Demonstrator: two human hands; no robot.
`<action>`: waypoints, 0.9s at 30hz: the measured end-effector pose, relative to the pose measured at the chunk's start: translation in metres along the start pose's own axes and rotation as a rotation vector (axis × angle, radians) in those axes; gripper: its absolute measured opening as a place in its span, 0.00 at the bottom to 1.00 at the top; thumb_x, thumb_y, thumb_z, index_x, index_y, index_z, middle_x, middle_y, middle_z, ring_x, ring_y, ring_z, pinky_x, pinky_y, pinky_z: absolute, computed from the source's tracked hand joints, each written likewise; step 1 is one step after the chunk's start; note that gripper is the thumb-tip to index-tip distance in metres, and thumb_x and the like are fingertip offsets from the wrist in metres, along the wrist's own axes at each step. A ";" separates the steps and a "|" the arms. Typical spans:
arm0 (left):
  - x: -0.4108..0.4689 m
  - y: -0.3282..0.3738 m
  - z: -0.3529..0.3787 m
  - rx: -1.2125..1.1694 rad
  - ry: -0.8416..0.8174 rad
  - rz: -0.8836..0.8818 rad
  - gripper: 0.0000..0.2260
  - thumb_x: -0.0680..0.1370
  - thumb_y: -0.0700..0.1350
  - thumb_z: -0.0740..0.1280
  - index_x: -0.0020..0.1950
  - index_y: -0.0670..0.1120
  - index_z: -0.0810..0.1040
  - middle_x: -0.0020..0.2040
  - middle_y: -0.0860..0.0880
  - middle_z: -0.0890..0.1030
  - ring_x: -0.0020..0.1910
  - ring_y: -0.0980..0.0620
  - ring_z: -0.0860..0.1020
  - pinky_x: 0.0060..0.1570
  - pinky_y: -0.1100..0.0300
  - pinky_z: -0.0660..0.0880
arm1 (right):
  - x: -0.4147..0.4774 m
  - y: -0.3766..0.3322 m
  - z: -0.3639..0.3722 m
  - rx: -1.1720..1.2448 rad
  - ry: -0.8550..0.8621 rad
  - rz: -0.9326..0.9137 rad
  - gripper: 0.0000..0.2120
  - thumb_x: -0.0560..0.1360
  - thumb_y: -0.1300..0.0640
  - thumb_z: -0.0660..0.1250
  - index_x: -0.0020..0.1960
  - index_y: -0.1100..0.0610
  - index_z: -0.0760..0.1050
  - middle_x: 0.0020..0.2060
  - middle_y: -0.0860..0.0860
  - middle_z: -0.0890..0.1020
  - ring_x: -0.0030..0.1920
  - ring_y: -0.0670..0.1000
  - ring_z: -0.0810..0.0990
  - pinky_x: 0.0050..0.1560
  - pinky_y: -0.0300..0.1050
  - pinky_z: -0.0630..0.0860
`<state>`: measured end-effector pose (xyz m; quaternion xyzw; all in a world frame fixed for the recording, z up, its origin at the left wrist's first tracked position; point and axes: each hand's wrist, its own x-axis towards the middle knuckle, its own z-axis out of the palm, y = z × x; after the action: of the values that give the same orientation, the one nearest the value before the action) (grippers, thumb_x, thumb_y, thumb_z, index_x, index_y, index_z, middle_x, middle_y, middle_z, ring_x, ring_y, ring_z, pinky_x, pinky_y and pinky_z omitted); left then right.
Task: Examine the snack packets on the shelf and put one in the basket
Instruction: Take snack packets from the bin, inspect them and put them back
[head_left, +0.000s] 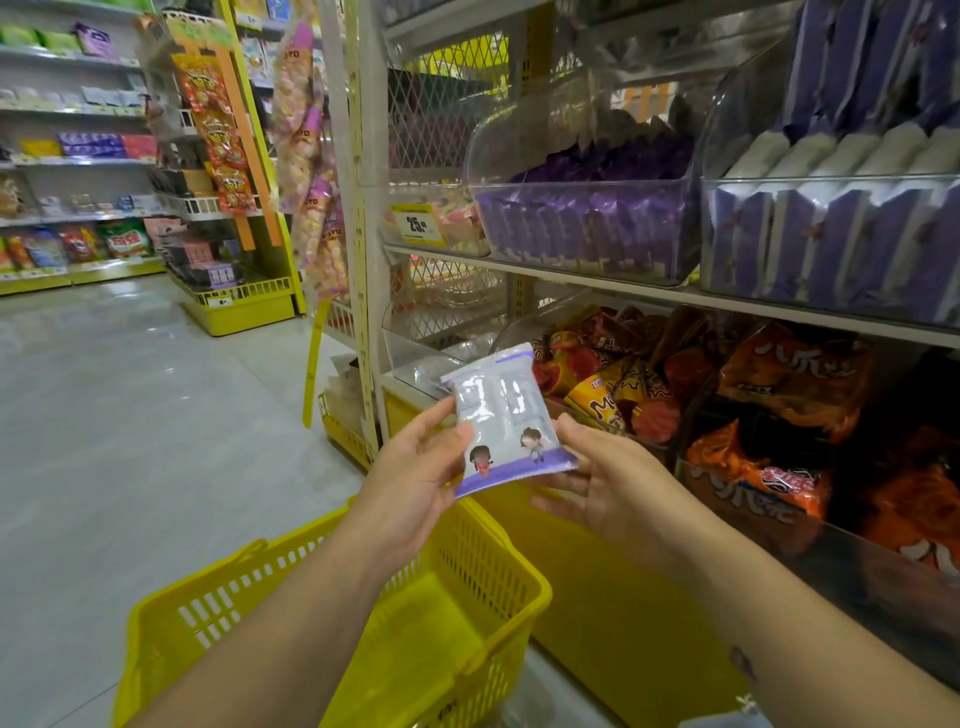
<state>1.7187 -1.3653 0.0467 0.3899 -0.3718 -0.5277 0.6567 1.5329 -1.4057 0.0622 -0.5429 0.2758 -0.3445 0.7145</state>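
**Camera Configuration: Single Head-Mounted View**

One wide-angle camera, worn on the head, faces forward and down. Both forearms enter from the bottom edge. The left hand (415, 478) and right hand (608, 493) sit near frame centre at close range. Beyond the fingertips, the shelf unit (597, 283) runs rightward. Below the fingers sits the yellow basket (332, 597). Left of the fingers, the aisle floor (130, 415) recedes.
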 end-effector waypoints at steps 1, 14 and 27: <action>-0.001 -0.001 0.001 0.037 -0.017 -0.003 0.14 0.73 0.42 0.68 0.58 0.53 0.76 0.53 0.46 0.85 0.52 0.46 0.84 0.42 0.54 0.82 | 0.000 0.000 0.001 0.003 -0.018 0.025 0.20 0.72 0.44 0.63 0.60 0.52 0.78 0.52 0.53 0.85 0.50 0.49 0.84 0.45 0.45 0.82; -0.009 -0.014 0.019 0.653 -0.115 0.105 0.26 0.73 0.36 0.68 0.56 0.68 0.71 0.51 0.64 0.81 0.44 0.58 0.84 0.40 0.68 0.78 | -0.004 0.009 0.014 -0.372 0.109 -0.269 0.12 0.79 0.58 0.63 0.57 0.44 0.75 0.53 0.47 0.84 0.52 0.48 0.83 0.52 0.49 0.81; -0.002 -0.011 0.001 0.689 0.108 0.046 0.08 0.71 0.47 0.70 0.48 0.56 0.81 0.42 0.55 0.86 0.41 0.56 0.84 0.41 0.60 0.79 | -0.008 0.012 0.014 -0.384 -0.011 -0.174 0.13 0.80 0.60 0.61 0.62 0.54 0.76 0.54 0.55 0.83 0.50 0.52 0.84 0.44 0.46 0.83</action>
<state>1.7125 -1.3651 0.0368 0.6074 -0.5014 -0.3351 0.5170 1.5414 -1.3891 0.0541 -0.6928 0.2848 -0.3429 0.5669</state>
